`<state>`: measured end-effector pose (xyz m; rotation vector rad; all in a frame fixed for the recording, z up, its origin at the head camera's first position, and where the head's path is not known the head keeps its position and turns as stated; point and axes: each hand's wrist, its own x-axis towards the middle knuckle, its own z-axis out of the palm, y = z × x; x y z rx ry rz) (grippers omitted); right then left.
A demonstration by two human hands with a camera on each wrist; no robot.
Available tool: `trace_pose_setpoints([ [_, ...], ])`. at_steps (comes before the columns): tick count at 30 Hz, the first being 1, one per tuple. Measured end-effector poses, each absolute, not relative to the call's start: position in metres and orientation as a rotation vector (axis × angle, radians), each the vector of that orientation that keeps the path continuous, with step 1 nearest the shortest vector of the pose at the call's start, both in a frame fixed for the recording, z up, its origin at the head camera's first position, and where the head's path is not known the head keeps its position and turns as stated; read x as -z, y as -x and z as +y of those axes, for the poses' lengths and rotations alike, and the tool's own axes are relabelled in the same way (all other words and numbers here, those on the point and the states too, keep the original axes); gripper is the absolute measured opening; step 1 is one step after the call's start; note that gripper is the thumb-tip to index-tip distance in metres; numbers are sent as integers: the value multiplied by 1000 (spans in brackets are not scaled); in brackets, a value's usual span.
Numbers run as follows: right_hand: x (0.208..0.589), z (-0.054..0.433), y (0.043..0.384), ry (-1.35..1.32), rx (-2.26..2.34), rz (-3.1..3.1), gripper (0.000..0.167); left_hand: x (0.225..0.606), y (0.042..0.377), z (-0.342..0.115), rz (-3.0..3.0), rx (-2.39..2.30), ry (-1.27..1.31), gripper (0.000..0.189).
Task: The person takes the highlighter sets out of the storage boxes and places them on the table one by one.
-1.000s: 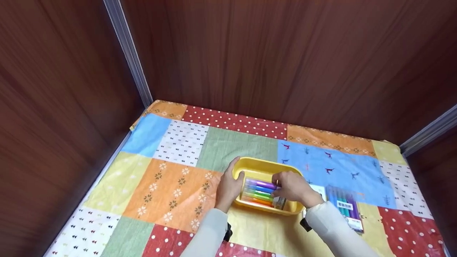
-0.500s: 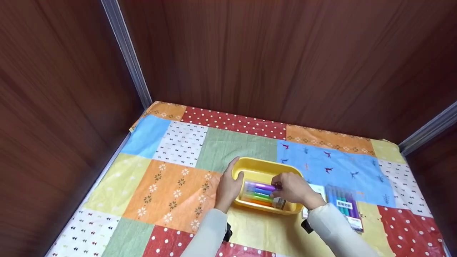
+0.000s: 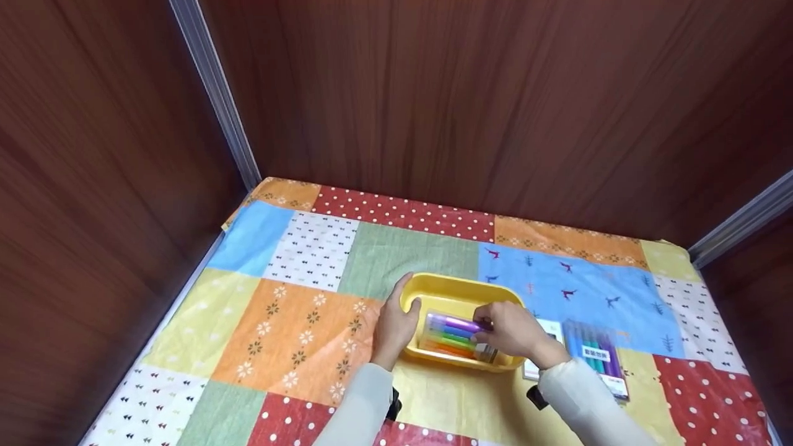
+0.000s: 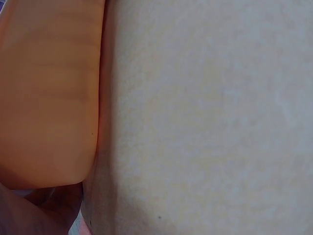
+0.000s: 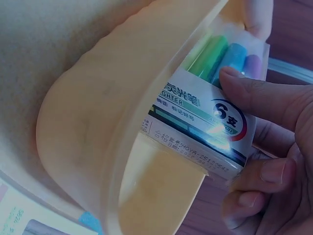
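Observation:
In the head view a yellow plastic basket (image 3: pixel 455 284) stands on the patchwork cloth. My left hand (image 3: pixel 394 325) grips its left end, thumb over the rim and fingers along the outside; in the left wrist view part of that hand (image 4: pixel 41 215) shows under the basket wall (image 4: pixel 49 103). A clear pack of highlighters (image 3: pixel 447 337), purple through orange, lies inside the basket. My right hand (image 3: pixel 511 328) reaches in over the right side and pinches the pack's right end. The right wrist view shows the thumb on the printed face of the highlighter pack (image 5: pixel 195 117).
Right of the basket, partly behind the right wrist, lies a white package (image 3: pixel 552 331). Beside it is a clear pack of blue, green and purple pens (image 3: pixel 598 356). Dark wood-grain panels (image 3: pixel 396 111) enclose the cloth-covered table (image 3: pixel 297 328) at the back and sides.
My right hand and the highlighter pack have shifted very slightly right within the basket, and the pack's angle has changed a little. My left hand keeps its grip on the basket.

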<state>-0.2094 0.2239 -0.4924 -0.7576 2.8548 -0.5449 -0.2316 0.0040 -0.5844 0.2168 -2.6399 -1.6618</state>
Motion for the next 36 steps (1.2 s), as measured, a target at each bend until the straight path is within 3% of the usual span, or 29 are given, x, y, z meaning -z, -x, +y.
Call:
trace_pose_setpoints([
  [36, 485, 247, 198, 543, 696, 2979, 13, 586, 229, 3, -2645, 1640, -178, 60],
])
